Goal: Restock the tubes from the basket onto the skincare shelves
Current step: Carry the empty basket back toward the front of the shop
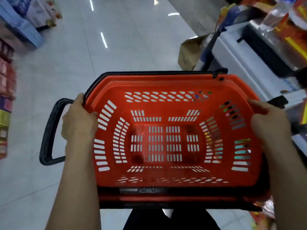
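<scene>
Grip: both bare hands are clamping the rim of a red slotted plastic shopping basket, one on each short side, holding it up over the floor.
Left hand: the left hand is wrapping over the basket's left rim, fingers curling onto the outer wall and thumb lying along the top edge near the far left corner.
Right hand: the right hand is pressing against the right rim, thumb lying over the top edge, fingers hidden behind the outer wall.
Basket: it is sitting level between the two forearms, its open top facing the camera; only the slotted bottom and walls are showing inside.
Tubes: none can be seen in the basket.
Handles: a black plastic loop handle is hanging out past the left rim, just beside the left hand; a second black bar is lying folded along the far rim.
Floor: pale glossy tiles are reflecting ceiling lights beyond the far rim.
Left side: blurred shelves of coloured packages are running along the left edge of the view.
Right side: a white cabinet and a brown cardboard box are standing beyond the far right corner, too blurred for detail.
</scene>
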The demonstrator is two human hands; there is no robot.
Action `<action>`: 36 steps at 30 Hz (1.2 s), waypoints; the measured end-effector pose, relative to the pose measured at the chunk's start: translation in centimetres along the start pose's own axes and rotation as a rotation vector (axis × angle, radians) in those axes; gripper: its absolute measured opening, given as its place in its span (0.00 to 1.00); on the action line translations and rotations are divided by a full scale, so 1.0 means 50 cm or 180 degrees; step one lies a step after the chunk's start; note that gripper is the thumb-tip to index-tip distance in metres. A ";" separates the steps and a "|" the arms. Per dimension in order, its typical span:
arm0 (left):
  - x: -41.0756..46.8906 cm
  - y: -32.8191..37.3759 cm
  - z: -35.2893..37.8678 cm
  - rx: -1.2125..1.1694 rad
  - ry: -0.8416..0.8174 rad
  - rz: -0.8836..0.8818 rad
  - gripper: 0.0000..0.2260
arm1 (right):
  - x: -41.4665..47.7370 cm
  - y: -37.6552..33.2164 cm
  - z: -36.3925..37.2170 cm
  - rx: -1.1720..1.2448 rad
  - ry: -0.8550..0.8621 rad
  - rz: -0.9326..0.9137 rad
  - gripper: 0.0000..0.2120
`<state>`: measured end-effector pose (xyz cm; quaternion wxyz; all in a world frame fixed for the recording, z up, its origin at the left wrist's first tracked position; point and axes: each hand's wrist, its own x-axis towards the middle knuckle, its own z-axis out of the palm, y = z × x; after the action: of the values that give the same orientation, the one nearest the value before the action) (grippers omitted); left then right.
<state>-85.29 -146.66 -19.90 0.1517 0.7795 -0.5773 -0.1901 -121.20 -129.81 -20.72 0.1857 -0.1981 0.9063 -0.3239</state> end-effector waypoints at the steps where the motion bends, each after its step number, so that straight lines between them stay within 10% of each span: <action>1: 0.024 -0.004 0.026 0.0040 -0.0049 -0.0014 0.30 | 0.017 -0.002 0.032 -0.0018 -0.0009 0.0044 0.33; 25: 0.327 -0.467 1.016 -0.0117 -0.0782 -0.0137 0.22 | 0.442 0.564 0.938 0.0029 -0.0722 0.0405 0.24; 36: 0.363 -0.541 1.092 -0.0125 -0.0794 -0.0115 0.22 | 0.425 0.628 1.015 -0.0191 -0.0696 0.0086 0.22</action>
<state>-83.52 -157.19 -82.56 0.0905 0.7569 -0.5737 -0.2996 -123.22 -143.72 -82.52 0.2818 -0.2255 0.8925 -0.2705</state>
